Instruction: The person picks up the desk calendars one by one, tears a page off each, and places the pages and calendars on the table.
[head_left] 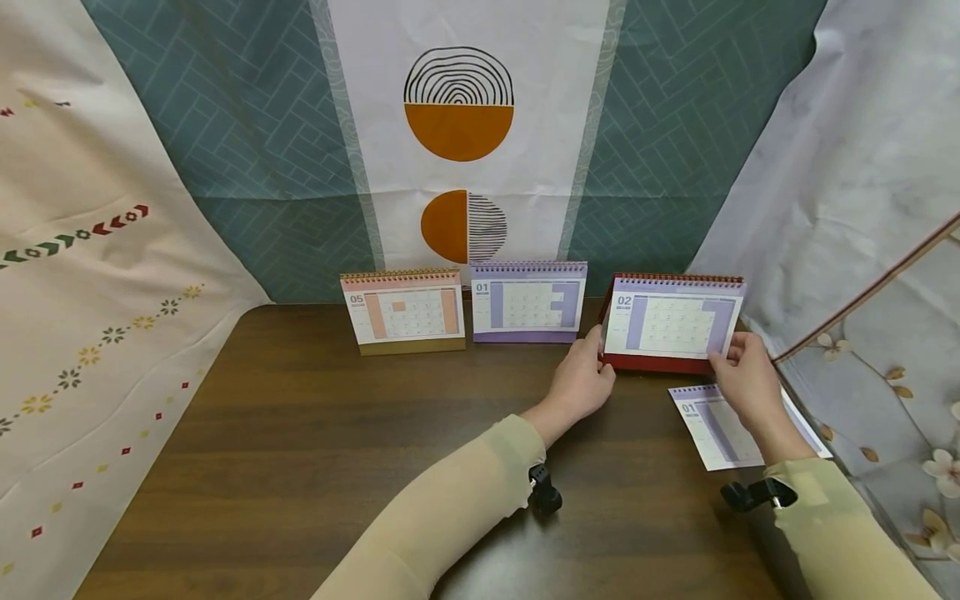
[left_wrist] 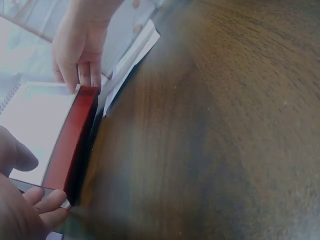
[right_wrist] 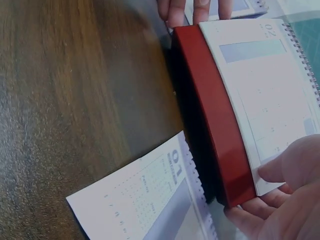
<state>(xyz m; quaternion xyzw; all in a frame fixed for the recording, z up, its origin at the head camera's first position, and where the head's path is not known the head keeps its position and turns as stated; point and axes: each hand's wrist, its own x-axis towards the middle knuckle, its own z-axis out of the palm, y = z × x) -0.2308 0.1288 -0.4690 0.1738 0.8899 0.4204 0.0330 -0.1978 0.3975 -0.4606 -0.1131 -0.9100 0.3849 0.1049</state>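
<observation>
A red-based desk calendar [head_left: 667,325] showing page 02 stands upright at the back right of the table, held at both sides. My left hand [head_left: 579,375] grips its left edge low down; in the left wrist view the fingers [left_wrist: 50,202] curl at the red base's corner. On the other side my right hand [head_left: 748,383] pinches the lower right corner, thumb over the page and fingers behind, as the right wrist view shows. Under the right hand lies a loose calendar sheet [head_left: 712,433] marked 01, its torn spiral edge toward the calendar, partly covered by the wrist.
Left of the red calendar stand a purple desk calendar [head_left: 528,304] on page 01 and a pink one [head_left: 405,312] with a gold base on page 05. Patterned cloths [head_left: 285,167] hang behind and at both sides of the brown wooden table [head_left: 300,450].
</observation>
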